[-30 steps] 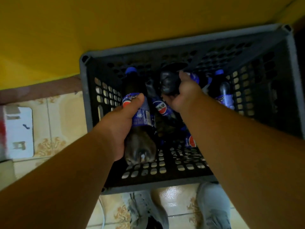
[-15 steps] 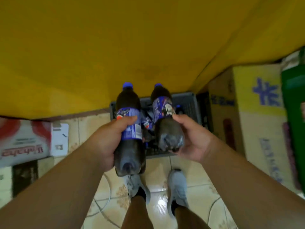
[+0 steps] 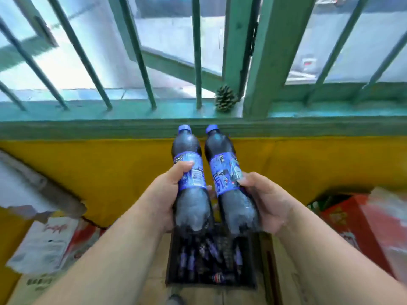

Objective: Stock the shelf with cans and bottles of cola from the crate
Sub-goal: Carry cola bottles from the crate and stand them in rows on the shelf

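Two dark cola bottles (image 3: 191, 183) (image 3: 229, 183), blue labels, upright above crate (image 3: 211, 260).

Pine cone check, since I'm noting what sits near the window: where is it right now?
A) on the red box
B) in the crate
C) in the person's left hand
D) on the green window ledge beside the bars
D: the pine cone rests on the green window ledge, above the two bottles.

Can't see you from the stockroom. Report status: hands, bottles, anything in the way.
Left hand grips left bottle; right hand grips right bottle. Both upright above crate, more bottles inside. No shelf in view; barred window ahead.
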